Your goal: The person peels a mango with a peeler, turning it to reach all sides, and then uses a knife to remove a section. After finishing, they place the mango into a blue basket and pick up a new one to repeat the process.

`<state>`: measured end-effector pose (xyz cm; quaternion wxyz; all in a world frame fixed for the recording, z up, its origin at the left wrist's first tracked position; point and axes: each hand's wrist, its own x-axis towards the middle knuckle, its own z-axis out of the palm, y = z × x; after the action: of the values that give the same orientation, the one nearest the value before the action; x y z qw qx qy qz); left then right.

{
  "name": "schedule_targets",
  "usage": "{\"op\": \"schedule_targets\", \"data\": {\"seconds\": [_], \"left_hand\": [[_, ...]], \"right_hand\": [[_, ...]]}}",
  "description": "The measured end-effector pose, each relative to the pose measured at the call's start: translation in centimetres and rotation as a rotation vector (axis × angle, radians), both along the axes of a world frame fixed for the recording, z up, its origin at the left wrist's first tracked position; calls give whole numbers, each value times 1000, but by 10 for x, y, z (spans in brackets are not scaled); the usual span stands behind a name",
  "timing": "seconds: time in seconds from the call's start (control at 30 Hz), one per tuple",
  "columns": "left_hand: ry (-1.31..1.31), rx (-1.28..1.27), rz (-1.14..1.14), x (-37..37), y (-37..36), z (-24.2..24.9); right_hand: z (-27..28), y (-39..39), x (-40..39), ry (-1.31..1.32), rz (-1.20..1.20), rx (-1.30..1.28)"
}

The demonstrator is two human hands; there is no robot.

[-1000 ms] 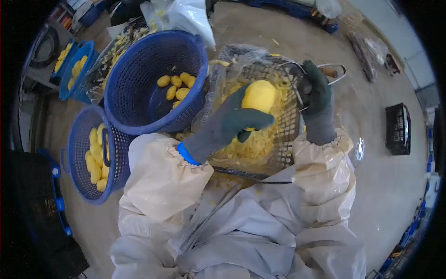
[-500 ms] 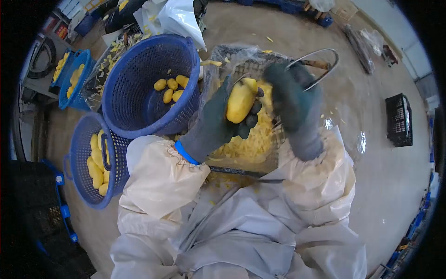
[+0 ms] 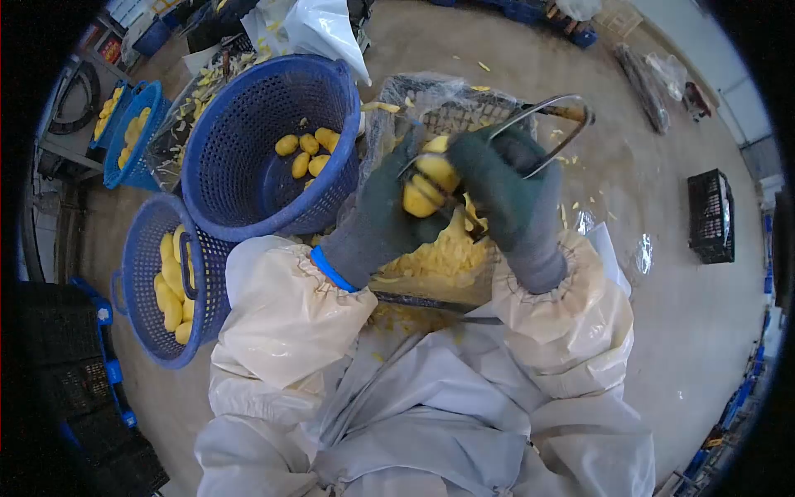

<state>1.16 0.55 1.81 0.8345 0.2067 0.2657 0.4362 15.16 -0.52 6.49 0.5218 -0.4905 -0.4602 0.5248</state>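
My left hand (image 3: 383, 203), in a dark green-grey glove with a blue band at the wrist, holds a yellow mango (image 3: 424, 197), partly pared to paler flesh at its top. My right hand (image 3: 501, 178), gloved the same way, is closed round a metal peeler (image 3: 580, 124) whose bent loop sticks out beyond the hand. The peeler's working end lies across the mango, blurred by motion. Below both hands, a plastic-lined crate (image 3: 414, 300) holds a heap of yellow peelings (image 3: 439, 263).
To the left stands a large blue basket (image 3: 248, 217) with several yellow mangoes (image 3: 308, 147). A smaller blue basket (image 3: 151, 331) holds several smooth, paler mangoes (image 3: 171, 286). A black crate (image 3: 710, 217) stands on the floor at right. Light-blue baskets (image 3: 137, 157) sit further back.
My right hand has moved left and slightly down, bringing the peeler onto the mango. The mango has tilted a little in my left hand, which stays nearly in place.
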Motion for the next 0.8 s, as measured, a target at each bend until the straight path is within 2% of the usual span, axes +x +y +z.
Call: {"op": "schedule_targets", "data": {"seconds": [0.1,0.13,0.2,0.23,0.3,0.33,0.37,0.4,0.47,0.5,0.57,0.63,0.77,0.8], "left_hand": [[74,-11,54,2,-1,3],[53,-17,48,1,-1,3],[-80,57,-126,-7,2,-7],[-141,95,-222,-11,5,-10],[-107,101,-182,-8,7,-9],[-93,99,-155,-7,5,-10],[30,83,-90,-8,1,-12],[157,66,-30,-9,-3,-13],[106,-8,1,-4,-4,-7],[81,-44,18,-1,-4,-4],[-48,-22,-96,-4,4,-8],[141,85,-65,-3,1,-3],[386,237,33,-2,-6,-7],[456,277,39,-3,-8,-8]], "right_hand": [[-11,24,14,-262,-69,78],[-24,37,24,-112,-143,254],[-43,56,53,-148,-241,334],[-36,51,51,-264,-237,381],[-20,39,46,-493,-248,480],[0,17,25,-283,-161,299],[9,6,10,-72,-79,112],[4,5,6,-161,-73,135],[-13,6,2,-336,-66,182],[-24,20,9,-252,-163,184],[-41,57,37,-87,-352,192],[-33,58,58,-28,-323,248],[-22,34,41,-117,-18,329],[-9,23,28,119,-45,-5]]}}
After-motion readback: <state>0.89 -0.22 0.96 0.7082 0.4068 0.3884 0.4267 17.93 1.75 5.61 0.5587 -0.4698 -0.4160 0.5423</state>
